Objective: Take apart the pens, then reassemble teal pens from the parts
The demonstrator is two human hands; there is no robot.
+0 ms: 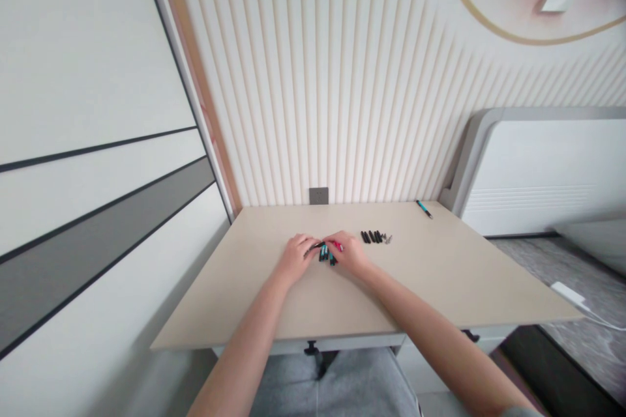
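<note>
Left hand (295, 258) is closed on a black pen barrel (314, 247). Right hand (350, 253) is closed on a small red part (337, 245), grip partly hidden. Teal-and-black pen parts (325, 254) are held low between the hands, at or on the beige surface (391, 287). Black pen parts (371, 237) are lined up right of the hands, small metal bits (388, 238) just beside them. Teal pen (424, 209) is lying near the back edge.

A grey wall socket (319, 196) sits on the ribbed wall panel (372, 78) (white power adapter (567, 293) on the floor (601, 273), right).
</note>
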